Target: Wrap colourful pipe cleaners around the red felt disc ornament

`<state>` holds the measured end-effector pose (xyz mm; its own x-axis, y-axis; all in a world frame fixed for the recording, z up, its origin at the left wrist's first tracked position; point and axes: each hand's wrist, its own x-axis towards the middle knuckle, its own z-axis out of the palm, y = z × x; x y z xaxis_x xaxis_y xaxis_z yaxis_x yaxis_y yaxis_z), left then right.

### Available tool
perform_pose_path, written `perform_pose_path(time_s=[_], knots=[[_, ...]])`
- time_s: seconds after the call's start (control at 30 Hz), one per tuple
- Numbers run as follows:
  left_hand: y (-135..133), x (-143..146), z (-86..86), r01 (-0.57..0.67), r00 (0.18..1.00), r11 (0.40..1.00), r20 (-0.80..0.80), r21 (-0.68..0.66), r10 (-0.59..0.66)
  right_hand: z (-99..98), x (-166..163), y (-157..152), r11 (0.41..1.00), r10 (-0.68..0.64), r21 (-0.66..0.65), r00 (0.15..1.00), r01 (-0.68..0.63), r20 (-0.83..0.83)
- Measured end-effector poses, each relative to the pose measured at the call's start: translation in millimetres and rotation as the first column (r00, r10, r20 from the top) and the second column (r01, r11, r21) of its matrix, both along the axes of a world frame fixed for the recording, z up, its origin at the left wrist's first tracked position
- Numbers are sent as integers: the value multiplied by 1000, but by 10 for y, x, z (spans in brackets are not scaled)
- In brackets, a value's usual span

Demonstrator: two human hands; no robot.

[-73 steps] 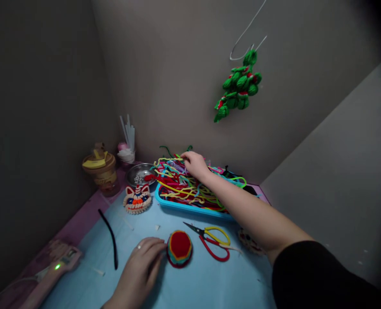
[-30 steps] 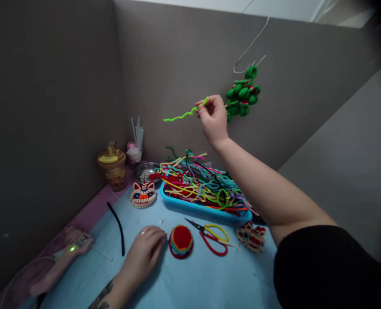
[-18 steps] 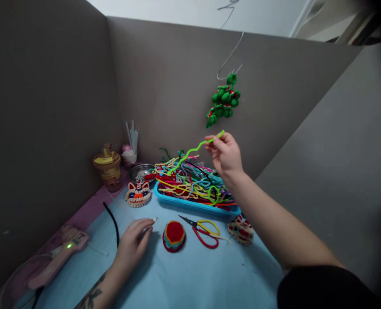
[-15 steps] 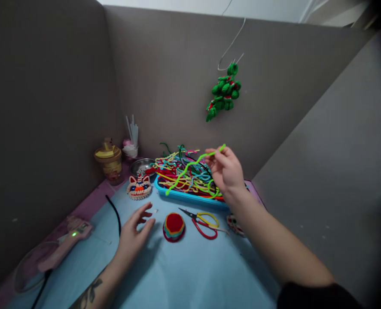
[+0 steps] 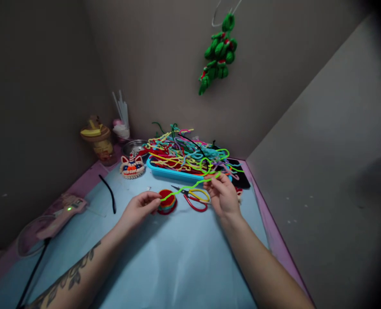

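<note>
A wavy lime-green pipe cleaner (image 5: 190, 187) stretches between my two hands above the table. My left hand (image 5: 144, 204) pinches its left end between thumb and fingers. Toward its other end, my right hand (image 5: 221, 194) grips it with closed fingertips. Below the pipe cleaner sits a small round piece (image 5: 167, 207) in layers of red, orange and teal, partly covered by it. Scissors (image 5: 196, 200) with one yellow and one red handle lie between the hands, points toward the back left.
Behind the hands, a blue tray (image 5: 174, 174) overflows with colourful pipe cleaners. A cat-like face ornament (image 5: 132, 166) and a metal bowl (image 5: 135, 148) lie left of it. A pink glue gun (image 5: 63, 216) rests at far left. A green ornament (image 5: 218, 53) hangs before the grey wall.
My right hand has come down from above the tray with the pipe cleaner. My left hand, open before, has closed on its left end. The camera view has tilted down.
</note>
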<state>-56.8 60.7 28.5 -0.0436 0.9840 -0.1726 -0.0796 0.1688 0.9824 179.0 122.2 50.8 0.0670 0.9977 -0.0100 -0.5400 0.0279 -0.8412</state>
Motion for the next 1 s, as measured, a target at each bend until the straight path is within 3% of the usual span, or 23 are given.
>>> perform_pose_path(time_s=[0.13, 0.4, 0.5, 0.77, 0.9, 1.0], knots=[[18, -68, -89, -100, 995, 995, -25, 10, 100, -26, -15, 25, 999, -43, -14, 999, 43, -11], [1, -119, -85, -43, 958, 978, 271, -203, 98, -139, 32, 93, 996, -73, -54, 997, 73, -2], [2, -134, -95, -55, 973, 982, 209, -180, 93, -164, 44, 104, 995, -83, -49, 996, 84, 23], [-22, -177, -62, -127, 972, 991, -196, 33, 131, -64, 1, 11, 990, -118, 82, 989, 111, 84], [-93, -100, 22, -24, 967, 998, -251, 62, 39, 4, -72, -92, 994, -70, 86, 995, 63, 73], [-149, -31, 37, 145, 960, 989, -242, 12, -138, 32, -99, -135, 997, -45, 66, 998, 41, 53]])
